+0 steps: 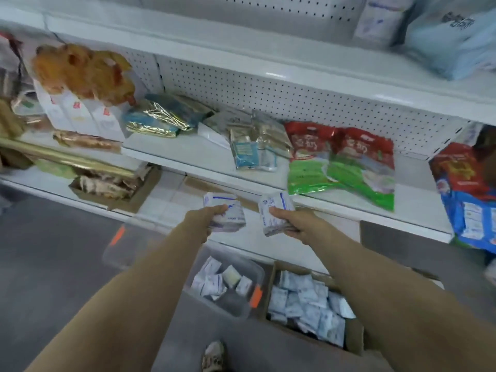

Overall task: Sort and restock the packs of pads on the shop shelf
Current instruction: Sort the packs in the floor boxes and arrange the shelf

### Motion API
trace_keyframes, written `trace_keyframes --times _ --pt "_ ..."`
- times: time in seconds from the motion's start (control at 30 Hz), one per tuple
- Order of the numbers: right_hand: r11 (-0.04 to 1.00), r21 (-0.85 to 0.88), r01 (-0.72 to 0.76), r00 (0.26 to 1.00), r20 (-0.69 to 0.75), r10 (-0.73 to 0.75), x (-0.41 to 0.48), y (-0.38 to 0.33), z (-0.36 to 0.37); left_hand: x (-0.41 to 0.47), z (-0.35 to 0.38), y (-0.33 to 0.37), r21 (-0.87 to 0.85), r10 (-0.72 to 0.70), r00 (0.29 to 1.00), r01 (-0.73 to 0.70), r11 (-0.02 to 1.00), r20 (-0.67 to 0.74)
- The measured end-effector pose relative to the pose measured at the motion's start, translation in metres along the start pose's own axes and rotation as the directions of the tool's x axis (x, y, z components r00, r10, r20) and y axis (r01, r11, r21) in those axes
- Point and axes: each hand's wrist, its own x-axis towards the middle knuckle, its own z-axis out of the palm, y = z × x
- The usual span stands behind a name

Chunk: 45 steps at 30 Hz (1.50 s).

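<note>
now, at twelve o'clock, left hand (pixel 206 221) grips one white, blue-printed stack of pad packs (pixel 228 213), right hand (pixel 292 224) a second stack (pixel 273 213); hold each squared, then lay it flat on the white metal shelf (pixel 204 154).

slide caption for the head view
Left hand and right hand each hold pad packs above a plastic bin and cardboard box, facing the shelf.

2 bare forearms (pixel 139 285), left hand (pixel 206 217), right hand (pixel 294 224), pale sneaker (pixel 214 355) w/ dark mottling
</note>
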Motion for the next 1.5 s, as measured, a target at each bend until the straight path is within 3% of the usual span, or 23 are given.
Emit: trace_keyframes --times 0.2,0.4,0.5,0.87,1.07,1.27,1.4,1.5 --pt "0.986 -0.043 -0.159 0.987 0.000 0.159 0.061 0.055 0.047 0.069 -0.021 -0.052 0.131 -0.132 0.986 0.146 0.981 -0.105" --pt "0.955 -0.064 -0.288 0.957 0.006 0.289 0.141 0.129 0.074 0.151 -0.025 -0.142 0.117 -0.289 0.932 0.319 0.940 -0.218" --pt "0.932 -0.104 -0.347 0.938 -0.006 0.348 0.191 0.175 0.091 0.189 -0.028 -0.180 0.068 -0.288 0.914 0.319 0.945 -0.287" --pt "0.869 -0.265 -0.418 0.908 -0.111 0.403 0.331 0.315 0.138 0.327 -0.035 -0.282 0.063 -0.403 0.853 0.446 0.893 -0.330" --pt "0.836 -0.316 -0.448 0.894 -0.132 0.429 0.366 0.333 0.152 0.369 -0.042 -0.296 -0.030 -0.460 0.804 0.485 0.874 -0.377" --pt "0.807 -0.372 -0.458 0.886 -0.110 0.451 0.394 0.347 0.163 0.391 -0.042 -0.294 -0.134 -0.484 0.810 0.468 0.874 -0.330" --pt "0.747 -0.478 -0.461 0.875 -0.109 0.471 0.394 0.335 0.169 0.390 -0.039 -0.289 -0.006 -0.460 0.823 0.486 0.874 -0.335" --pt "0.694 -0.629 -0.350 0.918 -0.083 0.388 0.381 0.320 0.168 0.378 -0.037 -0.284 0.109 -0.387 0.850 0.449 0.887 -0.357"
